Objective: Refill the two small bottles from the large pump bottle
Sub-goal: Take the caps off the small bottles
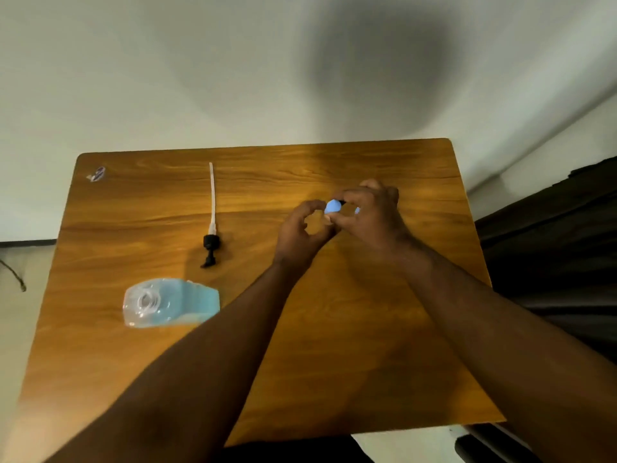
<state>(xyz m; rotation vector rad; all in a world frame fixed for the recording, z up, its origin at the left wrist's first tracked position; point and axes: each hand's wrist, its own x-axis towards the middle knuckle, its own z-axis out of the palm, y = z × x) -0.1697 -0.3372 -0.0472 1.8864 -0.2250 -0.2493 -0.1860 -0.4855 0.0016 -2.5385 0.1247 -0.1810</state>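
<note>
We look down on a wooden worktop [350, 329] set against a pale wall, with both of our bare forearms reaching in from the near edge.

Our two hands meet over the far right part of the worktop. The right hand [370, 215] has its grip closed around a small bottle [332, 206]: thumb and fingertips pinch it, and only a rounded pale blue part with a bit of black at its far side shows between them. A second speck of pale blue shows through the right fingers further right; we cannot tell whether that is the other small bottle or part of the same one. The left hand [302, 228] sits just beside, its fingers and thumb curled into a ring right up against the blue bottle; whether its grip actually holds the bottle or a cap, we cannot tell, since the fingers hide the contact.

The large bottle [170, 302] is on the near left of the worktop, well apart from the hands. It is clear, its neck is open, and blue liquid fills part of it. Its pump [211, 243], with black head and long whitish dip tube, lies flat on the worktop beyond the bottle, tube pointing to the far edge.

A small torn sticker [96, 174] sits at the far left corner.
</note>
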